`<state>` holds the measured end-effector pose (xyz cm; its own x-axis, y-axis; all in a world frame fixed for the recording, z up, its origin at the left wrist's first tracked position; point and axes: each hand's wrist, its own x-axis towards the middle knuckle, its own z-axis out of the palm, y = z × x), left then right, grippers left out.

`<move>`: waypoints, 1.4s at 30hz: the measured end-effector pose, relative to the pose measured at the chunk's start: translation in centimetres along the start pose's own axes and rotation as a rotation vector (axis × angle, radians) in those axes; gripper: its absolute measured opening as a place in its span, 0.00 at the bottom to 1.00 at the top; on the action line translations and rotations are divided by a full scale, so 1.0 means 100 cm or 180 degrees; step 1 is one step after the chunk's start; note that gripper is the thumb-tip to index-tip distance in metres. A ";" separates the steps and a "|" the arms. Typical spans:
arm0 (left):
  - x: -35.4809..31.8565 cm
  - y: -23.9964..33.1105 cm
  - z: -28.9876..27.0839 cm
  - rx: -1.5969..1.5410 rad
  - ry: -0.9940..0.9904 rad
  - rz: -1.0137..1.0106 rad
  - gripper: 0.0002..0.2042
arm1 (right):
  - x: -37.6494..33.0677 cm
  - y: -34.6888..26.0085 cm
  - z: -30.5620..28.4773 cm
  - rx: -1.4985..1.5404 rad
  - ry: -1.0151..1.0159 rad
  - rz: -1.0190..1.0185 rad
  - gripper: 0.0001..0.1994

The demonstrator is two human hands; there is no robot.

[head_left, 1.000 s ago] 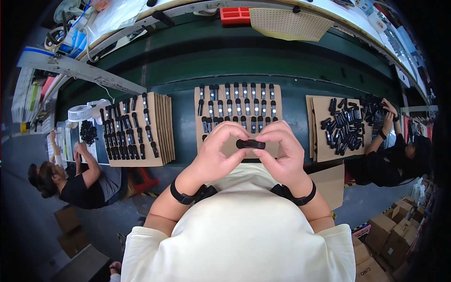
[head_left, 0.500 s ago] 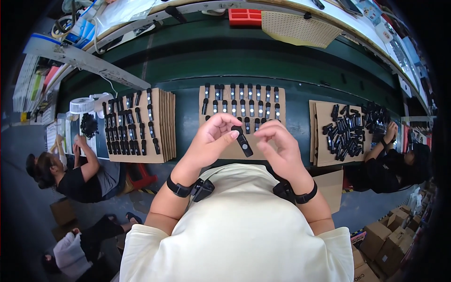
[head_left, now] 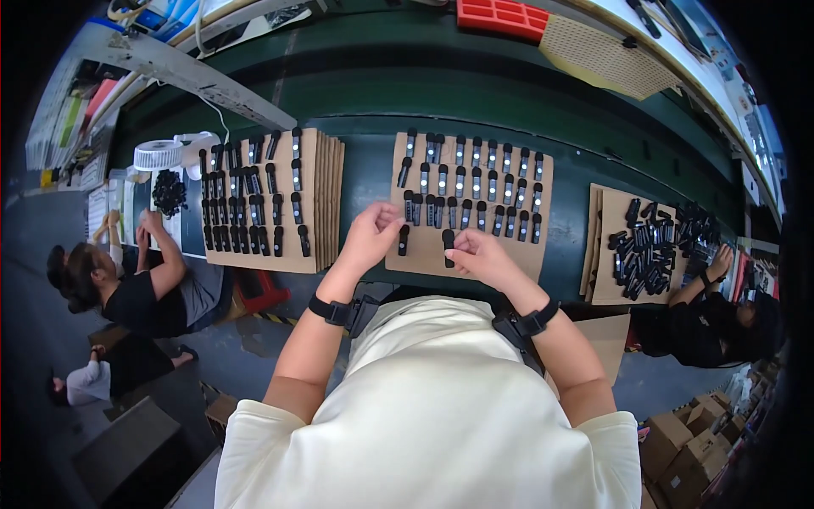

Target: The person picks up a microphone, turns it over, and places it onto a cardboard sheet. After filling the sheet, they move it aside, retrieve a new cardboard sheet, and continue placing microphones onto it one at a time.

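My right hand (head_left: 476, 254) pinches a small black microphone (head_left: 449, 248) with a foam tip, over the near part of the middle cardboard sheet (head_left: 424, 265). My left hand (head_left: 371, 236) is at that sheet's left edge, thumb and fingertips drawn together. Close by its fingertips stands another black microphone (head_left: 404, 241); whether they touch is unclear, and anything between the fingertips is hidden. Farther up the sheet, several similar microphones (head_left: 460, 180) lie in rows, many with a pale round spot.
To the left, stacked cardboard sheets (head_left: 326, 204) carry rows of microphones. A loose microphone heap (head_left: 649, 254) covers the cardboard at right. Co-workers sit at both ends of the green table (head_left: 365, 161). A grey metal post (head_left: 203, 81) crosses the far left; a red tray (head_left: 502, 17) lies far off.
My hands have moved apart and lower over the sheet. The microphone that was in my left fingers is no longer seen there; my right hand, open before, now pinches one. The view has shifted.
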<state>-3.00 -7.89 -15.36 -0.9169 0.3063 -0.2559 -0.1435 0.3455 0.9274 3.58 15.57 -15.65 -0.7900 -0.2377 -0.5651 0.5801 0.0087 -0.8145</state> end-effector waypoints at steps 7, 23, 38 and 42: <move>-0.011 -0.074 -0.004 0.1254 -0.0345 -0.0578 0.10 | 0.056 0.056 0.028 -0.0627 0.0207 0.0529 0.09; 0.002 -0.066 -0.002 0.1944 -0.0882 -0.0494 0.13 | 0.080 0.062 0.056 -0.2350 0.1067 -0.0045 0.12; 0.001 -0.059 0.006 0.2132 -0.0566 -0.0445 0.17 | 0.003 0.020 -0.067 -0.2115 0.1241 -0.0556 0.09; -0.007 -0.063 0.012 0.2216 -0.0165 -0.0666 0.18 | -0.016 0.009 -0.146 -0.1864 0.1711 -0.0321 0.09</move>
<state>-0.98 -9.19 -21.35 -0.8750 0.2076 -0.4375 -0.0279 0.8803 0.4735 2.47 30.13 -17.34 -0.9071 0.2348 -0.3493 0.4202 0.5560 -0.7172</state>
